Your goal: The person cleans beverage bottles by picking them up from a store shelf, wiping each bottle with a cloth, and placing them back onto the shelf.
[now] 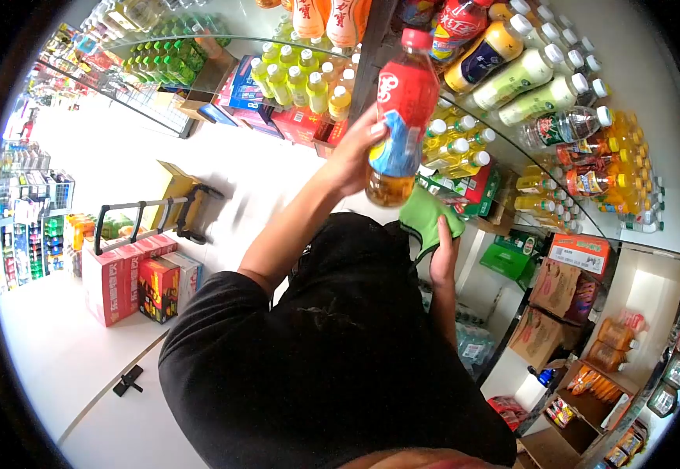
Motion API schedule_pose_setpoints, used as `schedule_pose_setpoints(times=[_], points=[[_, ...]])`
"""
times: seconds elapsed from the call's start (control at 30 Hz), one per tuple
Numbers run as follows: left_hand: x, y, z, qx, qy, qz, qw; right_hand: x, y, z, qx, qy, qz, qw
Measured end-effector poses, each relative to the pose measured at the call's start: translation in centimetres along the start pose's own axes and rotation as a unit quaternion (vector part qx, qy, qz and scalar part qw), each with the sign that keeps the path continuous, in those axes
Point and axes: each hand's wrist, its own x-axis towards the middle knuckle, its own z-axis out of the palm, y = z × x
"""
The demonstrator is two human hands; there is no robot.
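Note:
My left hand (356,153) is wrapped round a drink bottle (406,117) with a red cap and a red and blue label, its amber liquid showing at the base. The bottle is raised in front of the shelves, nearly upright. Lower and to the right, my right hand (443,262) grips a green cloth (431,221) with a dark edge; the cloth is just below the bottle and hangs from the fingers. Behind the held bottle, yellow drink bottles (457,147) with white caps stand in rows.
Glass shelves on the right carry pale green bottles (527,78) and orange drinks (594,181). Cardboard boxes (555,285) fill the lower shelves. On the floor to the left stand a pink carton (111,285) and a yellow box (169,194) by a dark-handled trolley (140,211).

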Motion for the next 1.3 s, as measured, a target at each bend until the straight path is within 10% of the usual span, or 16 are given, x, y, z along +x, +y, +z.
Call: schedule_pose_setpoints(times=[0.23,0.33,0.6,0.77,1.0,1.2,1.3], points=[[-1.5,-2.3,0.1,-0.200,-0.171,-0.195,0.945,2.6,-8.1,-0.2,0.159,0.122,-0.201,0.959],[-2.1,-2.3,0.4,-0.048,-0.175,-0.208,0.961,2.4,-11.1,-0.1,0.189,0.065,-0.297,0.934],[-2.6,-2.4,1.4,0.025,-0.196,-0.332,0.922,1.8,-13.0,1.5,0.064,-0.041,-0.205,0.976],[-2.3,-2.4,1.5,0.084,-0.217,-0.313,0.921,0.8,-13.4,0.9,-0.084,-0.041,-0.245,0.965],[-1.2,-3.3,2.4,0.080,-0.205,-0.280,0.934,2.2,-13.0,2.8,-0.352,-0.006,-0.542,0.763],[-1.5,-4.4,2.2,0.164,-0.001,-0.217,0.962,0.0,-11.0,4.0,-0.364,-0.053,-0.479,0.797],[-1.0,-4.9,1.4,0.165,-0.052,-0.217,0.961,0.7,-10.6,3.3,-0.337,-0.048,-0.475,0.812]])
